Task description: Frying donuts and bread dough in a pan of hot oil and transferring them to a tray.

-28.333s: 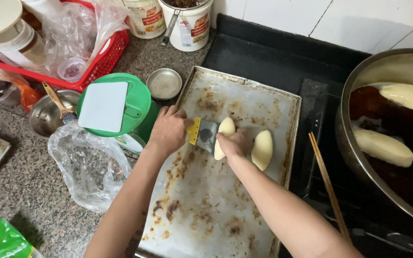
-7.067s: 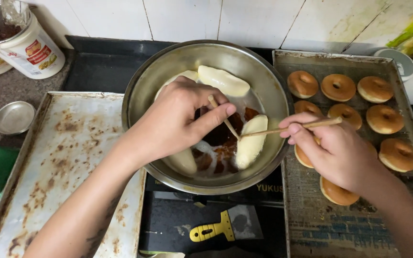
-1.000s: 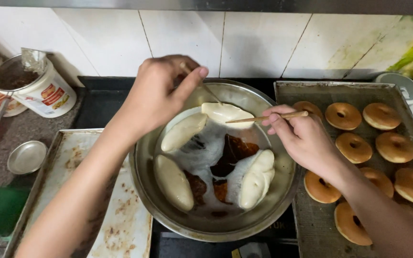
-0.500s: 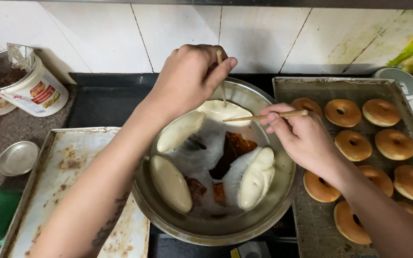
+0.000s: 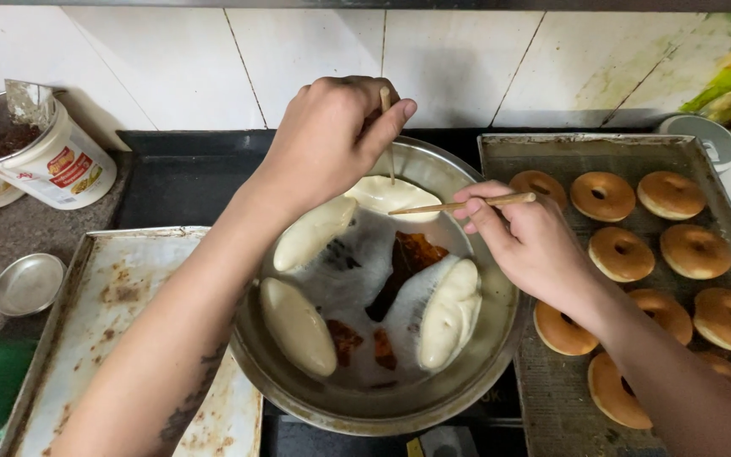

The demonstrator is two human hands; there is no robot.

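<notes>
— What are you seeing at the frying pan (image 5: 298, 398)?

— I'm watching the left hand (image 5: 327, 140) pinching one chopstick (image 5: 389, 140) upright over the pan's far side, and the right hand (image 5: 530, 245) gripping another chopstick (image 5: 467, 204), its tip touching the pale dough piece (image 5: 387, 195) floating there.

— Anything beside the pan?

— Browned doughnuts (image 5: 674, 250) are sitting on its right.

A dark stovetop (image 5: 179, 182) carries the frying pan (image 5: 467, 389) — greasy tray (image 5: 86, 338) left, doughnut tray (image 5: 543, 415) right.
</notes>
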